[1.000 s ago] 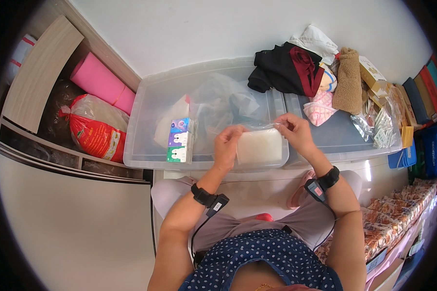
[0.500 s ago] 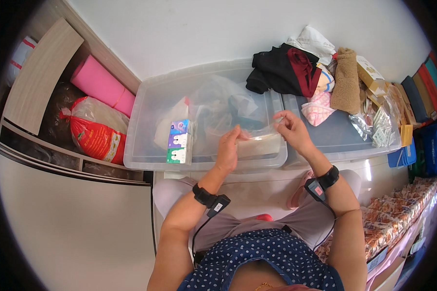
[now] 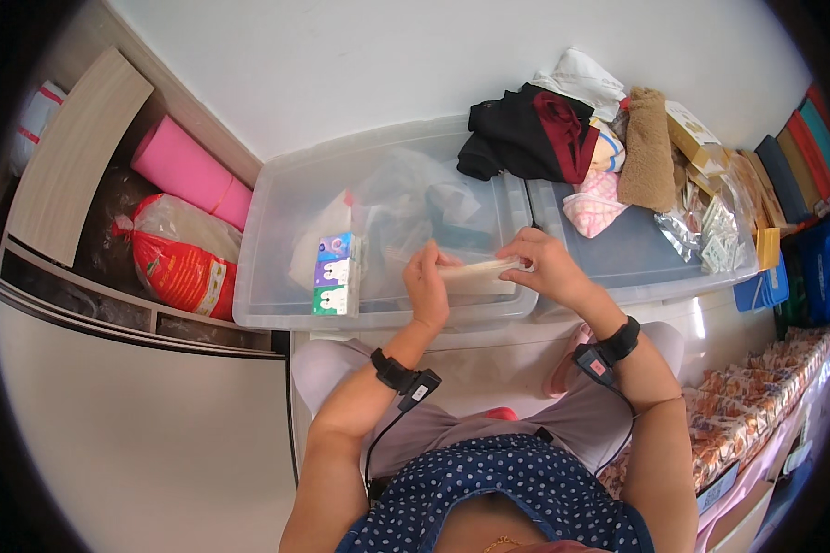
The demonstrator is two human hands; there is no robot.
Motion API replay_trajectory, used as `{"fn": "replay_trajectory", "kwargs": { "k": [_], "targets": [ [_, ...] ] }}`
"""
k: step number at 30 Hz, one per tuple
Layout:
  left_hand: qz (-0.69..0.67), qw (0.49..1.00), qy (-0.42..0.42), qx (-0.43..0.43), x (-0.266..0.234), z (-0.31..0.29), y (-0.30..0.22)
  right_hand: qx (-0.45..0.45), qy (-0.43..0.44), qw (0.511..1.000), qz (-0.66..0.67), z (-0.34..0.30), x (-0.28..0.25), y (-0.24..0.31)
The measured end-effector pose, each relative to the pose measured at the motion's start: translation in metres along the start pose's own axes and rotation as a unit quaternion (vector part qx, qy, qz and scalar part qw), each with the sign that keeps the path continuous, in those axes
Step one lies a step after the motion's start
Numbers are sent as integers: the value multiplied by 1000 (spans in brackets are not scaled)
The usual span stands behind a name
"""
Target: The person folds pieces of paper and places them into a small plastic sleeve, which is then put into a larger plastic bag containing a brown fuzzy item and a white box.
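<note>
Plastic bag in red and clear film (image 3: 184,263) sits at nine o'clock from the flat, off-white rectangular packet (image 3: 478,269) between the hands; a rolled pink sheet (image 3: 192,175) lies just beyond the bag, nearer ten. Closer in at nine, a clear-wrapped pack with blue, purple and green panels (image 3: 334,274) rests on a wide translucent plastic storage box (image 3: 290,184). The left hand (image 3: 427,288), between eight and nine, is nearly closed, thumb and bent fingers on the packet's left end. The packet is over the storage box's near part, tilted so that a long edge shows. At three o'clock the right hand (image 3: 539,263) pinches the other end between thumb and fingertips. Black cloth with maroon bands (image 3: 516,138) lies between twelve and one. Farther right, on a second translucent box (image 3: 604,267), a pink-and-white checked cloth (image 3: 592,203) and a fuzzy brown roll (image 3: 648,152) lie toward two, with shiny silver packets (image 3: 721,244) near three.
</note>
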State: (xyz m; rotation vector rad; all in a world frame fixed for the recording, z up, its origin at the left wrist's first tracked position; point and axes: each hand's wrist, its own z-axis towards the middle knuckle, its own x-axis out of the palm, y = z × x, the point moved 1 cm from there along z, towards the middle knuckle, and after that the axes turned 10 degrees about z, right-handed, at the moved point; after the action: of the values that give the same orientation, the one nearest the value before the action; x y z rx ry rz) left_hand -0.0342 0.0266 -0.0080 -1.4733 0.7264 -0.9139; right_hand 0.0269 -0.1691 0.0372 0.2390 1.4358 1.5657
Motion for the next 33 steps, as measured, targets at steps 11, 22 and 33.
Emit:
{"fn": "replay_trajectory", "kwargs": {
  "k": [11, 22, 33],
  "targets": [
    [95, 981, 81, 151, -1, 6, 13, -156, -74, 970, -173, -7, -3, -21],
    [381, 902, 97, 178, -14, 1, 38, 136, -25, 990, 22, -29, 11, -42],
    [494, 748, 218, 385, -7, 2, 33, 83, -145, 986, 13, -37, 19, -71]
  ]
}}
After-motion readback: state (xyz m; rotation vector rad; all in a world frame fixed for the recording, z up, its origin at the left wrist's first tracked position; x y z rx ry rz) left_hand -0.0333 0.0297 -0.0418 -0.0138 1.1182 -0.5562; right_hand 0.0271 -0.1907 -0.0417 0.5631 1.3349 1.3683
